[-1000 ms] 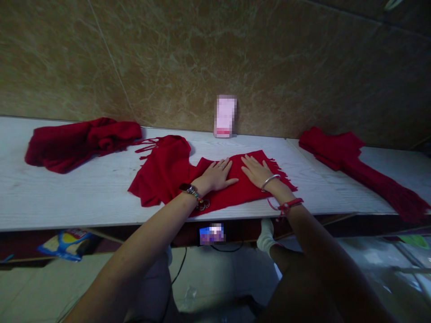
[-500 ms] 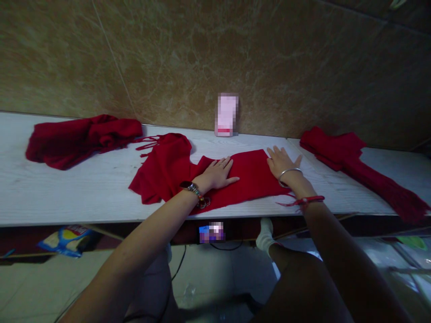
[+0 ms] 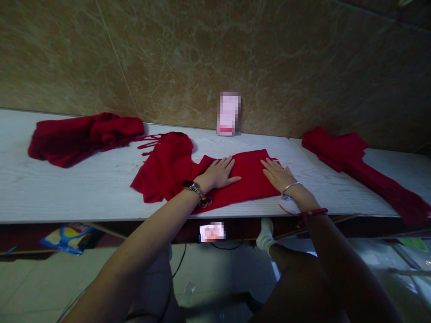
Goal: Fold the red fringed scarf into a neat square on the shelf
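Observation:
A red fringed scarf (image 3: pixel 247 172) lies on the white wood-grain tabletop (image 3: pixel 84 193). Its right part is spread flat, while the left part is bunched and folded, with tassels at its upper left. My left hand (image 3: pixel 217 173) rests palm down on the middle of the scarf, fingers stretched out. Flat on the scarf's right end is my right hand (image 3: pixel 278 175), its fingers extended and pointing to the upper left. A few tassels show just beyond its fingertips. Neither hand grips anything.
Crumpled red cloth (image 3: pixel 84 137) lies at the left by the tiled wall (image 3: pixel 188 58); another red scarf (image 3: pixel 340 154) lies at the right. A blurred pink-white object (image 3: pixel 229 114) stands against the wall. Below the table edge are a blue packet (image 3: pixel 69 237) and a lit screen (image 3: pixel 211 232).
My right hand has shifted slightly left and down, further onto the scarf's right end, uncovering some tassels. My left hand stays in place on the scarf.

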{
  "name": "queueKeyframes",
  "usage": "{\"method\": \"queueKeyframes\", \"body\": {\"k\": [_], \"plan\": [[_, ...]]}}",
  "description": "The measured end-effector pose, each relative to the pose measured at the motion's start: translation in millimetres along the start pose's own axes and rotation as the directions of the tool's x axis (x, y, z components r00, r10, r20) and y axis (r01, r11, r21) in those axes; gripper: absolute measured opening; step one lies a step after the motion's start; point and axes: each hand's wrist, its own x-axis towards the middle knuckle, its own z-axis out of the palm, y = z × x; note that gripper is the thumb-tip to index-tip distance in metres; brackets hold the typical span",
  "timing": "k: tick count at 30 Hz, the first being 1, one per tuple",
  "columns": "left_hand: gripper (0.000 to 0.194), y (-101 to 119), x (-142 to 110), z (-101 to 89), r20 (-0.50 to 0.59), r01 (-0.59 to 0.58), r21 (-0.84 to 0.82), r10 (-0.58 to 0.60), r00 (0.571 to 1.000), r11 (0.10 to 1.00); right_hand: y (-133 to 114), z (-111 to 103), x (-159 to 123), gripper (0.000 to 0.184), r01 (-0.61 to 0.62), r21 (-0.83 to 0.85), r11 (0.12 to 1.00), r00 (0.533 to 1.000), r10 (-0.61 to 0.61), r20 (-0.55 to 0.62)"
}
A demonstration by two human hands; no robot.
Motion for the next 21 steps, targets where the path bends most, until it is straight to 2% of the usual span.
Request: {"method": "queueKeyframes", "body": {"k": [3,5,9,13,17,21], "plan": [[0.076,0,0,-0.1,-0.001,-0.007,0.001,0.007,1.0,1.0,20,-3,-2,0.053,-0.134,0.007,0.991,0.991,0.134,0.009],[0.076,1,0,-0.2,0.005,-0.012,0.006,0.012,1.0,1.0,23,-9,-4,0.052,-0.169,-0.007,0.986,0.985,0.168,-0.035],[0.076,1,1,0.5,0.003,-0.016,0.019,0.015,1.0,1.0,2,-25,2,0.052,-0.043,-0.018,0.999,0.989,0.04,-0.145],[0.075,-1,1,1.7,-0.005,-0.015,0.033,0.016,1.0,0.999,-33,-25,23,0.052,0.129,-0.003,0.992,0.983,-0.129,-0.131],[0.075,-2,0,1.6,0.0,-0.02,0.034,0.02,1.0,0.999,-45,-8,40,0.049,0.126,-0.004,0.992,0.991,-0.126,-0.042],[0.075,-2,-1,0.9,0.005,-0.02,0.03,0.019,1.0,0.999,-30,2,46,0.05,0.092,-0.006,0.996,0.995,-0.092,-0.025]]}}
